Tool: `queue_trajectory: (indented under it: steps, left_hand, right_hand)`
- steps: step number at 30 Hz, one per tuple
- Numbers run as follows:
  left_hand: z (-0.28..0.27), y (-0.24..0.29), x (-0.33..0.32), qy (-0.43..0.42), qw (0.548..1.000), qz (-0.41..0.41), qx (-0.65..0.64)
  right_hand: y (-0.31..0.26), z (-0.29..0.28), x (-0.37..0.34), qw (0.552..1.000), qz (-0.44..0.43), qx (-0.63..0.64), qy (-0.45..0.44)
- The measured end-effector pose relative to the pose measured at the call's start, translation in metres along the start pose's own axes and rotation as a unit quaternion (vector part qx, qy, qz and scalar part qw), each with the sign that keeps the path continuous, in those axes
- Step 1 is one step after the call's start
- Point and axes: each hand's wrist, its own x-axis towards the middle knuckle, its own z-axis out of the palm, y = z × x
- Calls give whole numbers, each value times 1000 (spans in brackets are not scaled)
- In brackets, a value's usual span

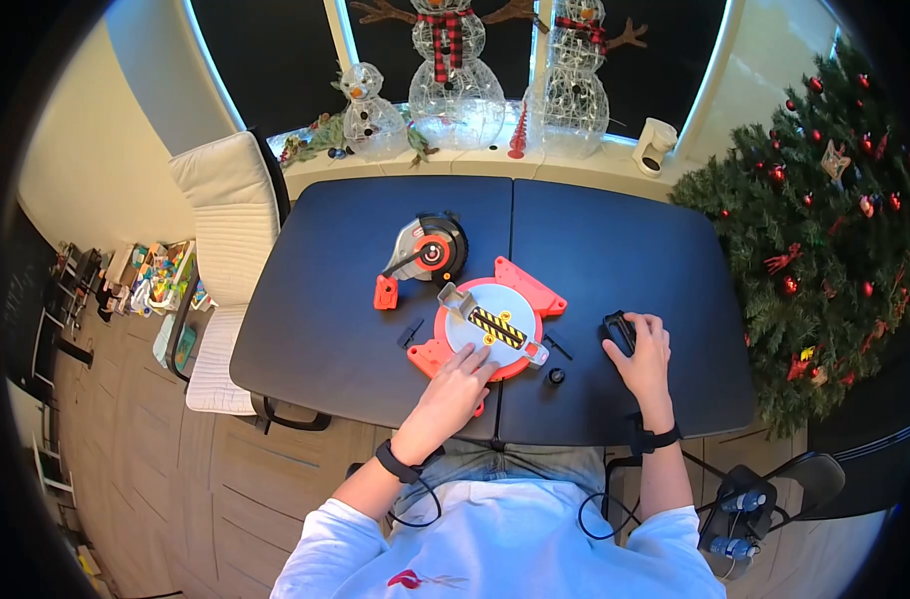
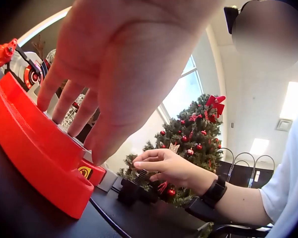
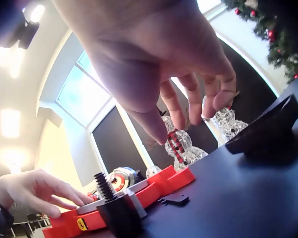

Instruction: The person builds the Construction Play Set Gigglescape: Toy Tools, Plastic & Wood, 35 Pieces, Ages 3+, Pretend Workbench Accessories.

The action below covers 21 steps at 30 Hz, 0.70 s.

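Observation:
My left hand (image 1: 455,387) rests with extended fingers on the grey round top (image 1: 459,335) of a red toy base (image 1: 528,289). A yellow-and-black striped panel (image 1: 499,327) crosses that top. At the right, my right hand (image 1: 645,351) hovers beside a black oval, hollow-looking part (image 1: 615,331). In the right wrist view its fingers hang loosely bent, and the black part (image 3: 268,128) lies on the table apart from them. Between the hands stands a small black piece (image 1: 556,376), whose threaded post (image 3: 105,186) points upward.
Behind the base sits a grey, black and red wheel-like unit (image 1: 430,250) with a crank. Small black pieces lie left (image 1: 411,332) and right (image 1: 559,345) of the base. A chair (image 1: 226,240) stands left of the table, a decorated tree (image 1: 804,220) right.

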Motion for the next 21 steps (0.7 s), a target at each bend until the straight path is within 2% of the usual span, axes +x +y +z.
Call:
queue_trajectory:
  steps: [2,5,14,17,20,21]
  left_hand:
    - [0,-1,2,-7,1000,1,7]
    - [6,-3,0,2,1000,5,15]
    - [8,-3,0,-7,999,9,35]
    - [-10,0,4,-26,999,0,-39]
    - [-44,12,19,-31,977,-62,-200]
    - [-53,18,22,-5,975,-50,-218]
  right_hand:
    - [12,-1,0,997,40,-43,-46]
    - [19,0,0,993,63,-13,-94]
    - [22,0,7,995,43,26,-92]
    - [3,-23,8,991,-10,111,-71]
    - [-35,-54,4,964,-28,245,-97]
    - [-48,-63,1,954,-65,276,-96]
